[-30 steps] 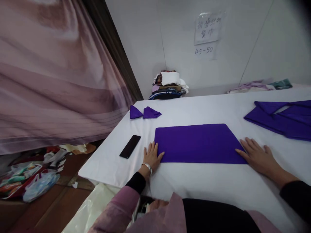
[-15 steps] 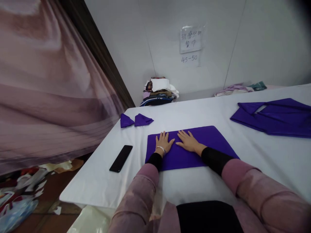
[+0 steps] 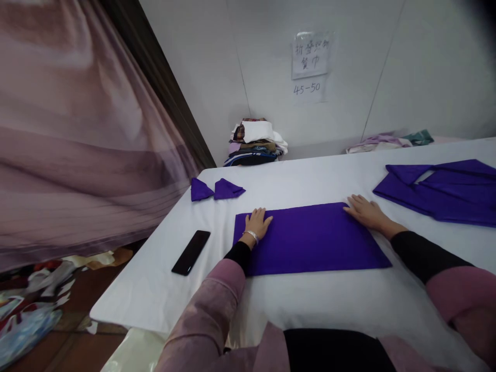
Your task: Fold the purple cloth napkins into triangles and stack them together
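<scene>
A flat purple cloth napkin [image 3: 310, 240], apparently folded into a rectangle, lies smooth on the white-covered table [image 3: 310, 299] in front of me. On its left part rests my left hand [image 3: 257, 224], palm down with fingers apart. My right hand [image 3: 366, 212] lies at the cloth's far right corner, fingers stretched out and partly over its edge. Neither hand grips the fabric.
Two small folded purple cloths [image 3: 228, 189] stand at the far left of the table. A black phone [image 3: 191, 252] lies near the left edge. More purple cloth [image 3: 442, 191] is spread at the right. Stacked clothes [image 3: 256, 147] sit behind the table against the wall.
My right hand has slid right across the purple napkin, from its middle to the far right corner. My left hand has stayed on the left part, shifting only slightly.
</scene>
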`<state>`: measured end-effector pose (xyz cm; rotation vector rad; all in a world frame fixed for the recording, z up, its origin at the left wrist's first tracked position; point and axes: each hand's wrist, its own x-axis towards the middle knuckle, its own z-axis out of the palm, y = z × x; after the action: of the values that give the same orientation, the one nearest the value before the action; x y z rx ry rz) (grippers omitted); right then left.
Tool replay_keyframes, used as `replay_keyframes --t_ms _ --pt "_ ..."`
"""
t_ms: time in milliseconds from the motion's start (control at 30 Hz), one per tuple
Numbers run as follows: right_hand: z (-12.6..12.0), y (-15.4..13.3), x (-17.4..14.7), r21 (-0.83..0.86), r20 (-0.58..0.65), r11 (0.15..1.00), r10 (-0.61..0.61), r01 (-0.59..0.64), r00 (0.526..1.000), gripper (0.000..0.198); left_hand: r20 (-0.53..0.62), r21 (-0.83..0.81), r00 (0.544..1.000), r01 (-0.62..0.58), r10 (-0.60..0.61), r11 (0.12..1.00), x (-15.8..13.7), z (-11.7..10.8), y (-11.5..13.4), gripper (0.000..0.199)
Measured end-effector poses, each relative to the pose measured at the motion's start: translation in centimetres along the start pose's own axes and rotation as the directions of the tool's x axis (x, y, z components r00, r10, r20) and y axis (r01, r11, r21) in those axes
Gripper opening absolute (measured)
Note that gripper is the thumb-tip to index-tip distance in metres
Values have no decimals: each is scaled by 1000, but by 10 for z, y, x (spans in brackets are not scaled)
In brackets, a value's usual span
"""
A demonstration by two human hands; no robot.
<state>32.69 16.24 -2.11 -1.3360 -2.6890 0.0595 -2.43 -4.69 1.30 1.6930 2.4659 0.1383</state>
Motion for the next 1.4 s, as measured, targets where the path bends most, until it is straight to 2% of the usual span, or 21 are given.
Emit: replay_keyframes --t_ms 67,133,167,233,333,433,533,600,700,833,1067,1267,1400 --pt "-3 -13 9 40 5 991 -132 131 991 52 2 39 1000 1 -1 999 6 -11 -10 49" --pt "-7 -27 19 93 33 955 -284 280 958 48 19 75 1000 -10 8 997 13 -22 -18 45" --pt "-10 -33 24 116 47 938 -333 326 942 46 33 92 999 -13 10 996 16 -27 -21 43" --pt "-15 -40 34 135 74 928 -358 347 931 45 73 119 997 -19 10 993 23 -34 -26 37" --pt "-24 -44 46 124 192 958 -279 259 941 45 143 128 990 -27 8 991 33 -39 -27 27" --pt "-31 -48 56 106 312 977 -208 184 927 36 170 112 985 -33 13 993 40 -39 -28 25" --pt "-35 -52 58 100 334 978 -206 183 920 23 167 83 986 -25 11 996 40 -38 -31 28" --pt "-36 -54 55 98 325 977 -209 187 922 20 166 66 986 -3 -8 998 37 -38 -35 31" --pt "-38 -53 49 89 298 980 -194 175 934 26 163 42 986 32 -39 999 32 -39 -42 36" --pt "-40 -48 45 64 259 987 -157 145 953 37 158 -3 985 77 -75 997 26 -43 -47 30" --pt "-50 -35 50 59 195 991 -133 123 972 28 97 -162 988 138 -124 977 22 -62 -60 21" --pt "-45 -26 47 104 151 991 -96 81 984 24 42 -340 974 224 -223 913 10 -62 -75 13" --pt "-35 -21 40 145 101 989 -21 6 995 33 7 -447 953 274 -303 851 1 -53 -79 26"
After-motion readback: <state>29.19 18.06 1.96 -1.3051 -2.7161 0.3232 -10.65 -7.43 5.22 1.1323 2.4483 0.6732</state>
